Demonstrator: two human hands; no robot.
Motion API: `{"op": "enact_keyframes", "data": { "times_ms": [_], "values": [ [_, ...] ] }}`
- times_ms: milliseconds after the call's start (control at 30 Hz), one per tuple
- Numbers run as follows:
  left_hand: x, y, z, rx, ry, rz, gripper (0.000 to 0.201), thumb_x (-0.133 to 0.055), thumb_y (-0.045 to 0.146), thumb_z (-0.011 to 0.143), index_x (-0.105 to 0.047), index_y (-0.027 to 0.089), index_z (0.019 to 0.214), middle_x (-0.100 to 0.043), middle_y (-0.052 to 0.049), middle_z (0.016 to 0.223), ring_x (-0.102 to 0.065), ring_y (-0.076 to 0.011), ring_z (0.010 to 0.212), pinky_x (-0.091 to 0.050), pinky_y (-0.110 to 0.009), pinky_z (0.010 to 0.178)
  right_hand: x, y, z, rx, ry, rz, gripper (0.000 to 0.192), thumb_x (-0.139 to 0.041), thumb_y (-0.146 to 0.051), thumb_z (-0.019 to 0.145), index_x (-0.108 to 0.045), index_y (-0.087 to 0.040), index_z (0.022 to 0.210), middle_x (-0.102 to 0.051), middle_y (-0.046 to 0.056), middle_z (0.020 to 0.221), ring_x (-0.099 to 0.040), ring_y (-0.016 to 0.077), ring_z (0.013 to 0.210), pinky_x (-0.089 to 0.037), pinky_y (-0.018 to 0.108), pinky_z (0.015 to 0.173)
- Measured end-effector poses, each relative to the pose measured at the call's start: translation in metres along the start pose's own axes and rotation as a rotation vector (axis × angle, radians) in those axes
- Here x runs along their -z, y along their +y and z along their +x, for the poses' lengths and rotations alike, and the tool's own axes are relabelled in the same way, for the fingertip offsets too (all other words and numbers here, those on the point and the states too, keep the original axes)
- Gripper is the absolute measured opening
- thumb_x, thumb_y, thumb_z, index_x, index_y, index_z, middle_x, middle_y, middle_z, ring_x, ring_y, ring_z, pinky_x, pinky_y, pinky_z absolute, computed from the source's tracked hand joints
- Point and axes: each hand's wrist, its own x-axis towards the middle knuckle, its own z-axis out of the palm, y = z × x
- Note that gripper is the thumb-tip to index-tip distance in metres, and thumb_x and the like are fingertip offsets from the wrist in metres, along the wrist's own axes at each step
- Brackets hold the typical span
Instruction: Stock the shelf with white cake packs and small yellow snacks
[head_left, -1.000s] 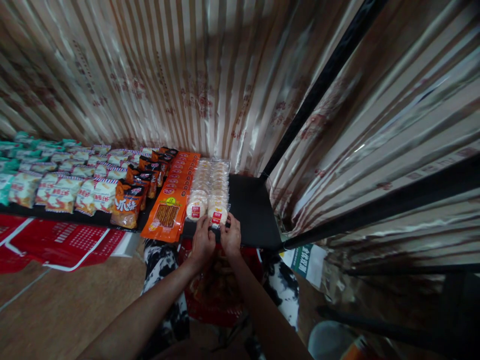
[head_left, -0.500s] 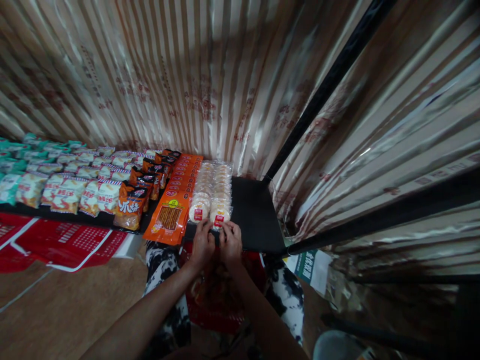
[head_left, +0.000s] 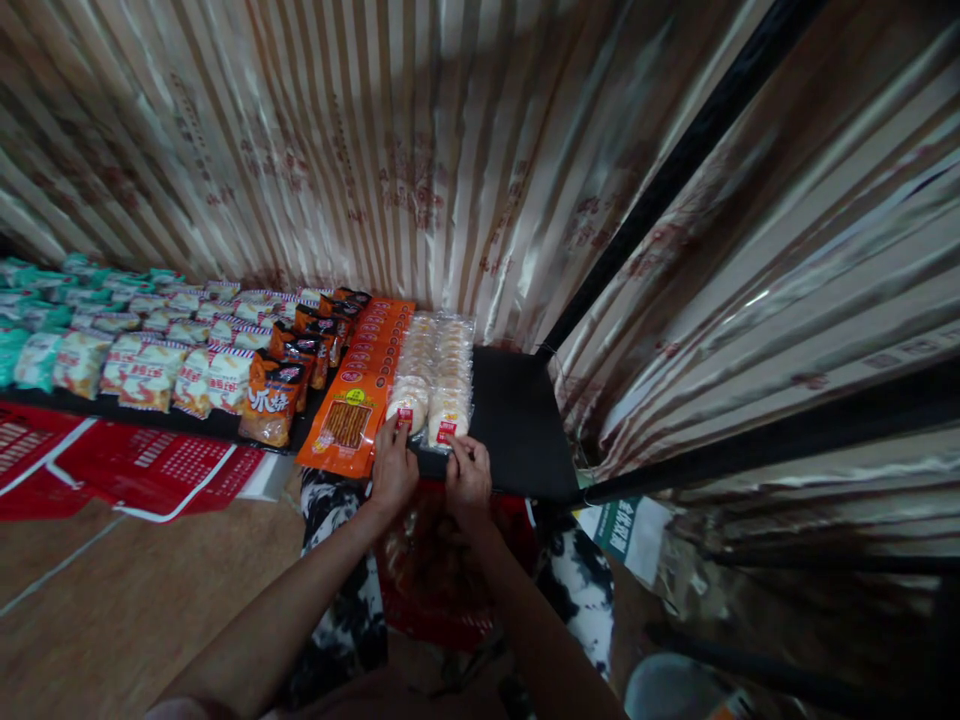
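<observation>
Nearest the camera, a red basket (head_left: 435, 590) is seen below both forearms, in front of black-and-white patterned trousers (head_left: 341, 560). Left hand (head_left: 393, 468): fingers are laid on the near edge of the left clear rice-cracker pack (head_left: 407, 405); a closed grasp cannot be told. Right hand (head_left: 468, 478): fingertips are pinched on the near edge of the right clear rice-cracker pack (head_left: 449, 418). Both packs are placed at the front of 2 overlapping rows on the black shelf (head_left: 517, 425), near its right end. Just left, a row of orange snack packs (head_left: 349, 432) is laid; further left, dark orange bags (head_left: 271, 398), then white-and-red bags (head_left: 142, 375), then green bags (head_left: 37, 300). Behind everything, a striped shiny curtain (head_left: 390, 150) is hung.
</observation>
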Motion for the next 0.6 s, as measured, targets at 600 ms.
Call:
{"op": "enact_keyframes", "data": {
  "times_ms": [600],
  "values": [
    [-0.002, -0.006, -0.006, -0.148, -0.04, 0.044, 0.05, -0.04, -0.001, 0.07, -0.057, 0.011, 0.115, -0.042, -0.013, 0.136, -0.035, -0.0253, 0.13, -0.033, -0.045, 0.111, -0.001, 0.001, -0.003, -0.005, 0.018, 0.065, 0.043, -0.037, -0.009, 0.081, -0.064, -0.02, 0.113, -0.053, 0.009, 0.103, -0.051, 0.0191, 0.098, -0.046, 0.037, 0.089]
  ]
}}
